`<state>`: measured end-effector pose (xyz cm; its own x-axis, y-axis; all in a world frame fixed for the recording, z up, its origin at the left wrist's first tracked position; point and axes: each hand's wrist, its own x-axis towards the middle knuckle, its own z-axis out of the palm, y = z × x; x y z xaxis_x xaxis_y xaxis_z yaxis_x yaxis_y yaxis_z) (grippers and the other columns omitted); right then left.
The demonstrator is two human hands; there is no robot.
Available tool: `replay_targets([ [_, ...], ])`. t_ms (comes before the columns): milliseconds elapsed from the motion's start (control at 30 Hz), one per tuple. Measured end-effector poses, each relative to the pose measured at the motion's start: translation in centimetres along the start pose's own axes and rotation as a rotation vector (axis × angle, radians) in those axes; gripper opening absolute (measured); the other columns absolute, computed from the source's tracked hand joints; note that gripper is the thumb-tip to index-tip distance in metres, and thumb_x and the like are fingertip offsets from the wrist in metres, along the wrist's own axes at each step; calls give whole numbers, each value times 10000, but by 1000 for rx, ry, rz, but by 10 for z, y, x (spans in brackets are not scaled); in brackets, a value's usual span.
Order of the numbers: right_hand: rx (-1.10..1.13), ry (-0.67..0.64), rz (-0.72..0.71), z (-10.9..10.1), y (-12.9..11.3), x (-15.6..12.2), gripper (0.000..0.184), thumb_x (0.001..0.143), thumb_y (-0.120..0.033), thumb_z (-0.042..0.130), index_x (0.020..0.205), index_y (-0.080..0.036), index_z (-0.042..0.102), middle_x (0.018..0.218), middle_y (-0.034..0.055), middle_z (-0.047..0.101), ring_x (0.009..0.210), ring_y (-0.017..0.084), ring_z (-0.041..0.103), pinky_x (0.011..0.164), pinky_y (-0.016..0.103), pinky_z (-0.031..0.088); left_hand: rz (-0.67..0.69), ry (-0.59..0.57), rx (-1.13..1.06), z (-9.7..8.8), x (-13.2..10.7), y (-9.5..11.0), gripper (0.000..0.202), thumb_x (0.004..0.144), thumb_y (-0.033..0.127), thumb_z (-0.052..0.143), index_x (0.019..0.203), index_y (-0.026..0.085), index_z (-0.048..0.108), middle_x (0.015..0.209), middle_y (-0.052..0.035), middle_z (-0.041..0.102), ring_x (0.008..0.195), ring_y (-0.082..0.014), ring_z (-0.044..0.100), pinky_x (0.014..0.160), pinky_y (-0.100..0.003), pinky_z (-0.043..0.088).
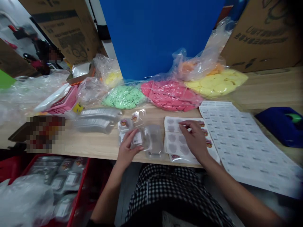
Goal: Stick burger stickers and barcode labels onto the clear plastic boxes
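Note:
My left hand point(128, 146) has its thumb and fingers around a small clear plastic box point(137, 138) that bears a white label. Beside it an opened clear plastic container point(155, 142) lies near the table's front edge. Other clear boxes point(123, 123) with burger-like stickers sit just behind the hand. My right hand point(194, 138) is closed in a pinch over a sticker sheet point(174, 138); what its fingertips hold, if anything, is too small to make out. Grey bare spots cover the sheet's left part, and several colourful stickers point(205, 133) show at its right side.
Bags of green point(125, 96), pink point(172, 94) and yellow pieces point(217, 83) lie behind. Stacked clear trays point(94, 121) are on the left, label sheets point(246, 142) and a blue tape dispenser point(280, 126) on the right. A red crate point(81, 192) of packed boxes stands below left.

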<state>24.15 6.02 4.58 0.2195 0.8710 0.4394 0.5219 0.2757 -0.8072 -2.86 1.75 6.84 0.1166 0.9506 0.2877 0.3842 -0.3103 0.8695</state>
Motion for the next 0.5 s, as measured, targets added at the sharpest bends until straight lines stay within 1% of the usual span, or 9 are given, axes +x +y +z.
replay_targets([
  [67,-8,20,40,-14,1,-10,193,814,-379,522,856,-209,605,901,39,582,800,171,520,688,317,411,-35,50,-90,-19,3,-1,633,697,393,719,1277,256,506,1363,-75,444,1291,-266,382,1079,-380,315],
  [133,-30,21,98,-26,4,-19,209,807,-394,524,854,-212,616,901,45,591,797,177,525,659,314,402,-69,75,-160,-36,5,-6,626,708,390,707,1283,249,501,1395,-76,423,1300,-272,377,1072,-378,326],
  [200,-45,25,141,-37,7,-28,220,796,-406,531,848,-215,626,895,50,596,795,182,533,652,318,403,-91,76,-138,-49,7,-14,617,724,384,692,1292,250,489,1406,-75,416,1299,-269,382,1074,-388,319],
  [300,-34,71,178,-52,13,-39,232,771,-424,552,840,-217,632,920,55,600,834,193,550,682,328,415,-96,25,67,-62,11,-28,600,725,365,692,1280,241,501,1381,-83,444,1292,-256,393,1092,-411,281],
  [367,-37,116,214,-64,17,-46,244,754,-437,569,830,-215,634,914,56,605,830,196,554,677,328,414,-93,-69,218,-67,14,-36,583,718,369,693,1257,224,524,1351,-97,474,1278,-252,413,1088,-424,289],
  [433,-48,175,264,-80,20,-54,262,748,-448,578,842,-211,638,904,58,609,787,185,550,660,323,409,-72,-157,340,-68,16,-40,570,720,389,685,1238,204,536,1333,-115,488,1257,-256,439,1067,-438,324],
  [500,-47,283,327,-100,26,-63,287,750,-460,576,867,-203,628,891,58,610,754,171,543,657,316,407,10,-174,457,-64,18,-37,562,731,406,672,1232,195,531,1333,-127,482,1249,-264,448,1046,-457,352],
])
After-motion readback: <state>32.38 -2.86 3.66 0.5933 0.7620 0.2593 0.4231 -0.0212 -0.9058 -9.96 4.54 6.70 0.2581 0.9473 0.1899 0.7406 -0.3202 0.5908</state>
